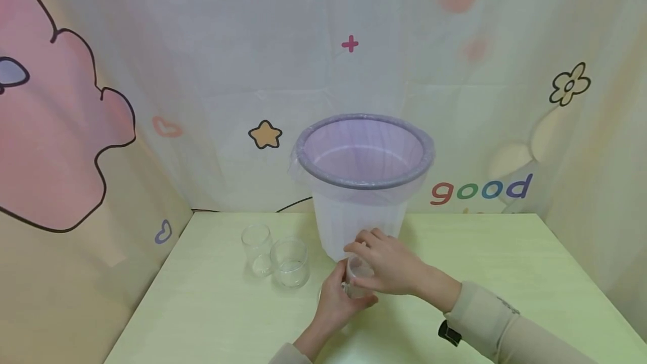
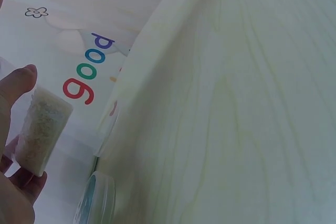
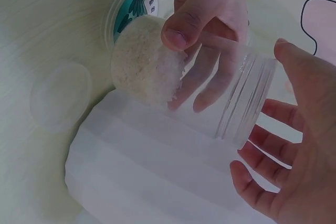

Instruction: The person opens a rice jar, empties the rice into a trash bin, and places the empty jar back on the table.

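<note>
My left hand (image 1: 336, 299) grips a clear plastic jar (image 3: 210, 87) with a threaded, uncovered mouth. White flaky bits (image 3: 144, 64) fill its base end. The jar lies tilted in the right wrist view, thumb on the near wall and fingers behind. My right hand (image 1: 391, 265) is curled about the mouth end, thumb and fingertips at the rim. A round lid (image 3: 132, 14) with a green-and-white top rests on the table beside the jar, and a thin clear disc (image 3: 60, 95) lies close by. In the left wrist view, the left hand (image 2: 16, 145) shows at the edge.
A white bin (image 1: 364, 212) with a purple-grey rim and a clear liner stands behind the hands. Left of it are a tall clear glass (image 1: 256, 249) and a wider clear glass (image 1: 290, 263). Printed curtains surround the pale table (image 1: 202, 319).
</note>
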Available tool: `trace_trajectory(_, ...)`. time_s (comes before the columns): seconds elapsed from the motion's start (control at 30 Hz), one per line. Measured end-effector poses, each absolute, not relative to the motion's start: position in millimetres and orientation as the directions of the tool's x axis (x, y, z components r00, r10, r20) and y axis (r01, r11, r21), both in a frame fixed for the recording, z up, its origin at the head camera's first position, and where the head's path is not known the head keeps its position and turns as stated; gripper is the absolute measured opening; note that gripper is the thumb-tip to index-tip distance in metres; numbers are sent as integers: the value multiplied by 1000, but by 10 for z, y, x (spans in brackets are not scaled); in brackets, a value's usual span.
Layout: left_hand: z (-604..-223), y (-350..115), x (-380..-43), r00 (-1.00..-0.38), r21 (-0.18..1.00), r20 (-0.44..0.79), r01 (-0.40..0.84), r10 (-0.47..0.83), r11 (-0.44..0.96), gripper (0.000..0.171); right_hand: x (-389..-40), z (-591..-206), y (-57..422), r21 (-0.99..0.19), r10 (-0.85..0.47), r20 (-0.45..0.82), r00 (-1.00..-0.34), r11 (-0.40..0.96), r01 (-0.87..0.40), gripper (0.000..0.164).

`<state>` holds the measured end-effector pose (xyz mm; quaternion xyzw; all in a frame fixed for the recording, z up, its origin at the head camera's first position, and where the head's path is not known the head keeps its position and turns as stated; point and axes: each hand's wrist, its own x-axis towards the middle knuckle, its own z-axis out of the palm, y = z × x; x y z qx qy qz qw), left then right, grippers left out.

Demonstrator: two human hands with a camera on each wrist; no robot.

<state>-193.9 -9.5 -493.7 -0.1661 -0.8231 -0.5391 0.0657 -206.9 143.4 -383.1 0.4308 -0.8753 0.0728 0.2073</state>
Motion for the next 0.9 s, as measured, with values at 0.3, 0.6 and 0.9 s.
trace_trajectory(0.3, -4938, -82, -1941, -945, 871, 267, 320, 188, 374, 72, -2049, -3787, 1421, 1, -711, 372, -597, 643, -766, 40)
trace_trajectory(0.6, -4948, -84, -1945, -948, 884, 257, 309, 189, 351, 69, -2054, -3757, 1422, -30, -759, 311, -572, 594, -804, 34)
trace_trajectory(0.9, -4951, -97, -1998, -927, 868, 316, 368, 201, 335, 76, -2092, -3759, 1442, -20, -806, 358, -471, 498, -867, 38)
